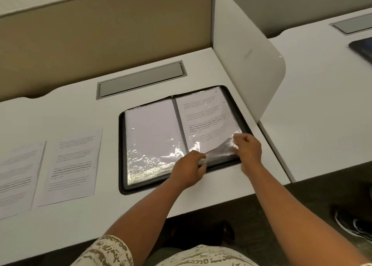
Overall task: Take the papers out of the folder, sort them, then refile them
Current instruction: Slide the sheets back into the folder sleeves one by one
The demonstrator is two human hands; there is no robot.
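Observation:
A black zip folder (pixel 122 125) lies open on the white desk, with clear plastic sleeves on both sides. The right sleeve holds a printed page (pixel 205 117); the left sleeve (pixel 151 133) shows a blank white sheet. My left hand (pixel 189 171) pinches the bottom edge of the right sleeve near the spine. My right hand (pixel 248 150) pinches the lower right corner of that sleeve, which is lifted and curled. Two printed papers lie loose on the desk to the left: one (pixel 74 167) beside the folder, another (pixel 18 177) at the far left.
A grey cable hatch (pixel 141 78) is set in the desk (pixel 201 197) behind the folder. A white divider panel (pixel 247 64) stands right of the folder, with a second desk beyond it. A tan partition runs along the back. Shoes show on the floor at right.

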